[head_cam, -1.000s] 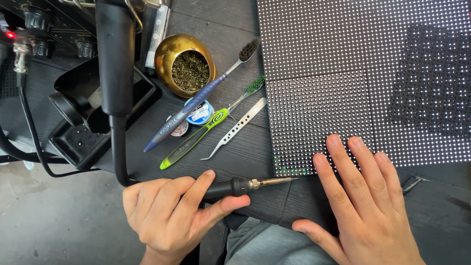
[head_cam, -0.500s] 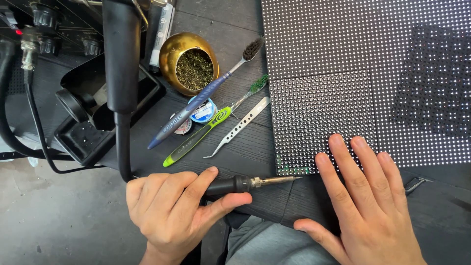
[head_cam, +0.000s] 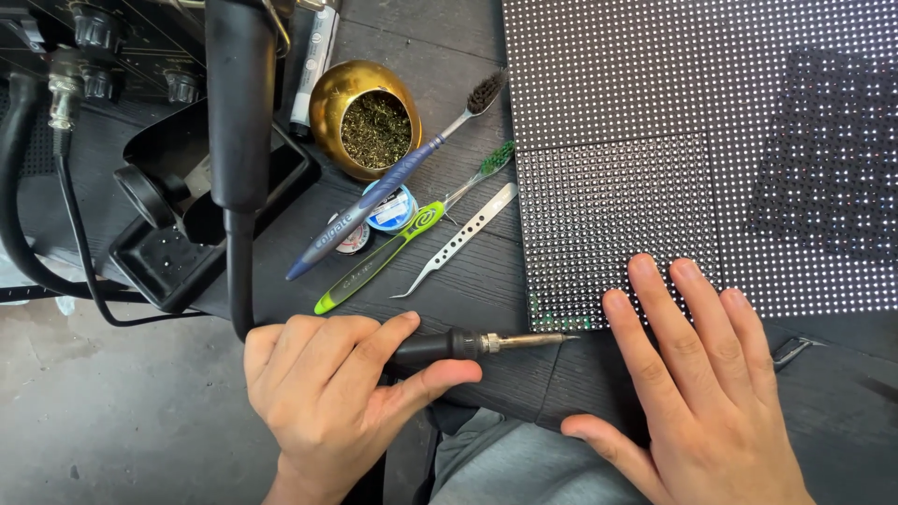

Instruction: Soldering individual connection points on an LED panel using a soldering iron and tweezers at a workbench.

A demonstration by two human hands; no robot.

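My left hand [head_cam: 327, 393] grips a black-handled soldering iron [head_cam: 477, 344], held flat with its metal tip pointing right at the lower left corner of a dotted light panel [head_cam: 655, 140]. The tip sits just below a small panel module [head_cam: 608, 215] with green spots at its bottom edge. My right hand [head_cam: 692, 393] lies flat, fingers spread, on the lower edge of the panel and the dark table, holding nothing.
A gold pot of brass wool [head_cam: 367, 117] stands at the back. Two toothbrushes, a blue one [head_cam: 393, 182] and a green one [head_cam: 412, 229], lie beside metal tweezers [head_cam: 458, 238] and small solder tins [head_cam: 388, 210]. A black iron stand [head_cam: 178, 215] and cables are at left.
The view has shifted slightly; both hands and the soldering iron stay in nearly the same pose, with the tip still at the panel's lower left corner.
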